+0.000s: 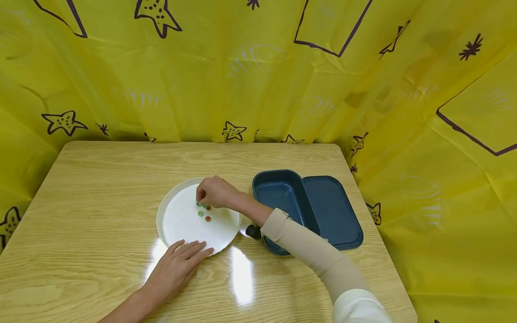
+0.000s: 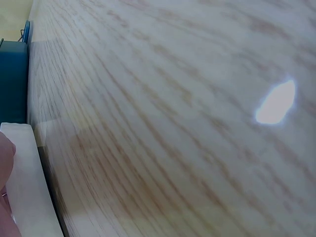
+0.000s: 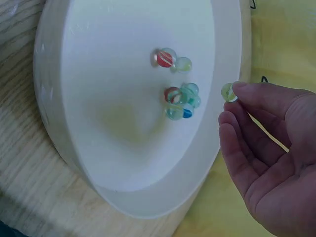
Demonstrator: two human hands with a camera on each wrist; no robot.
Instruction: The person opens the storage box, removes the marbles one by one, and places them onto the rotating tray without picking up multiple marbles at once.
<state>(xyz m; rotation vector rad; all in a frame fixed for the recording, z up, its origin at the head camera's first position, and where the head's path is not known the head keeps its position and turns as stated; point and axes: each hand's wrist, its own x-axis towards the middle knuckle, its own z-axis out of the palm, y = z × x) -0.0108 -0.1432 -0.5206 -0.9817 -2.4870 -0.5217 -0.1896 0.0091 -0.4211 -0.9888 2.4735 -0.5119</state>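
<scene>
A round white tray (image 1: 160, 215) with a raised rim lies on the table. My right hand (image 1: 216, 192) is over its far part, and in the right wrist view it pinches a clear marble with a yellow-green swirl (image 3: 227, 93) between thumb and fingertips. Several other marbles, such as a red one (image 3: 164, 59) and a pale green one (image 3: 183, 64), lie in two small groups on the tray's floor. With fingers extended, my left hand (image 1: 177, 265) rests on the near rim; its fingers barely show at the left edge of the left wrist view.
To the right of the tray stands a dark blue open box (image 1: 278, 190), partly hidden under my right forearm. Its matching flat lid (image 1: 335, 211) lies beside it on the wooden table (image 1: 101, 193). A yellow patterned curtain (image 1: 202, 80) hangs behind and to the right.
</scene>
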